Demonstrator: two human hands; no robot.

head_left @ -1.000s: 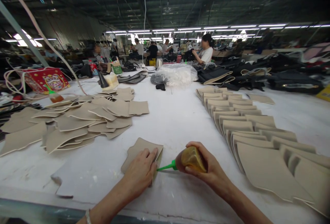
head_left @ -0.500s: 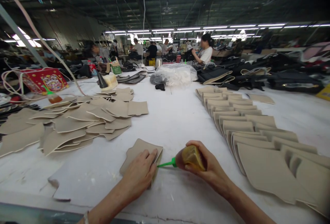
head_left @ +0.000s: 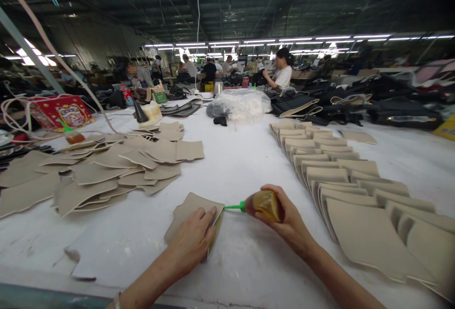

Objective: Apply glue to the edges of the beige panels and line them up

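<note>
My left hand (head_left: 192, 235) lies on a beige sheet piece (head_left: 190, 207) on the white table, fingers stretched over it and pressing it down. Along its right side a darker, yellowish layer shows under the top edge. My right hand (head_left: 286, 216) is wrapped round a squeeze bottle (head_left: 265, 206) of amber liquid, tilted nearly level. Its thin green nozzle (head_left: 234, 207) points left, with the tip at the piece's upper right corner. Whether the tip touches, I cannot tell. What lies under my left palm is hidden.
A loose pile of beige pieces (head_left: 117, 167) lies left. Overlapping rows of beige pieces (head_left: 369, 228) stretch along the right. Farther back are a clear plastic bag (head_left: 245, 103), black goods (head_left: 398, 95), a red box (head_left: 60, 112) and another green-tipped bottle (head_left: 73, 136). Several people work behind.
The bottle in my right hand has moved up slightly, its nozzle tip sliding along the piece's right edge to the upper corner. My left hand stays in place on the piece.
</note>
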